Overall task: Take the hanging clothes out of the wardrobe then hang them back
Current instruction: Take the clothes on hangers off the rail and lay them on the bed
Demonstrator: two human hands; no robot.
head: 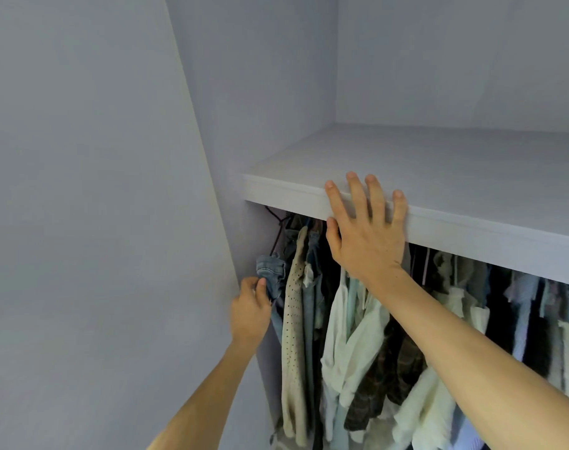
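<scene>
Shelf: the wardrobe shelf (pixel 439 164) is spanning above the rail.
Clothes: the hanging clothes (pixel 357 336) are crowding beneath it, none out yet.
Right hand: my right hand (pixel 364 235) is lying flat on the shelf's front edge, fingers spread, holding nothing.
Left hand: my left hand (pixel 249 315) is pinching the denim garment (pixel 270 271) at the row's left end.
Risk: pulling on the cloth alone, I'm likely dragging it off its dark hanger (pixel 278 228), or snagging tightly packed neighbours.
</scene>
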